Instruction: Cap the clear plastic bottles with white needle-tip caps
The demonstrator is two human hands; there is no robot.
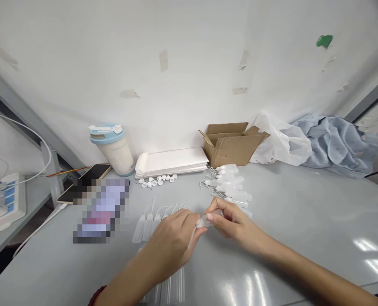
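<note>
Between my two hands is a small translucent squeeze bottle (211, 217), tilted over the middle of the table. My right hand (228, 219) pinches the bottle's body between thumb and fingers. My left hand (179, 231) is closed at its neck end, with a thin pale strip hanging below the fingers. Several bottles with thin curved tubes (148, 227) lie in a row on the left, partly behind my left hand. Beyond my right hand lies a pile of similar bottles (230, 182). Several small white caps (158, 180) are scattered farther back.
A stack of white padded envelopes (172, 161) and an opened cardboard box (231, 146) stand along the wall. A lidded cup (114, 151), a phone (89, 180) and a pixelated device (104, 210) are left. A plastic bag (281, 142) and blue cloth (335, 142) lie right.
</note>
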